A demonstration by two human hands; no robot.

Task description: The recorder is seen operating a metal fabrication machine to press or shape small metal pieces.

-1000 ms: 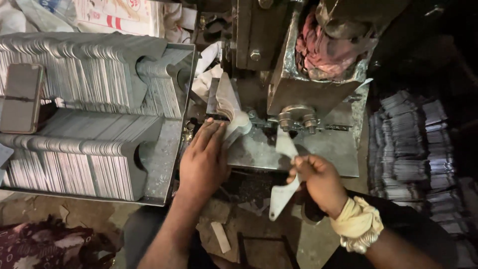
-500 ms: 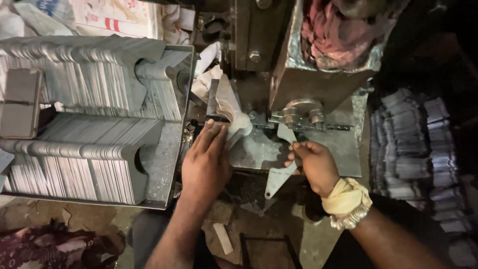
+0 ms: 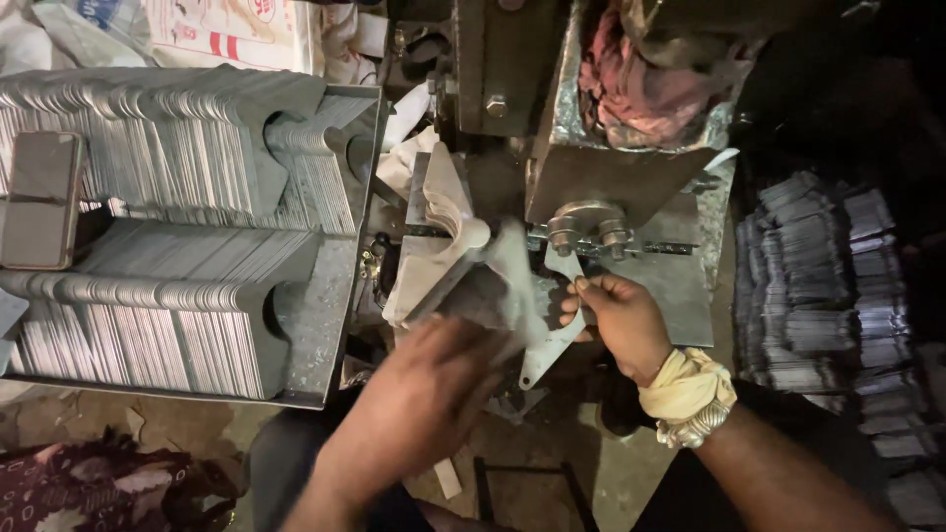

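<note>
Head view, right hand [image 3: 616, 320]: fingers pinched on a flat metal blank [image 3: 552, 340], its upper end under the press die [image 3: 586, 229], its tail hanging below the grip.
Head view, left hand [image 3: 434, 404]: motion-blurred, grip cannot be told; a grey sheet piece [image 3: 493, 286] lies just above its fingertips.
Risk: fingers sit just below the die, so a stroke could catch them; a loose pinch could let the blank skew.
Pose: right wrist, cloth-wrapped, bent inward; left forearm reaches up from below.
Left of grip: tray [image 3: 335, 335] with 2 rows of stacked blanks.
</note>
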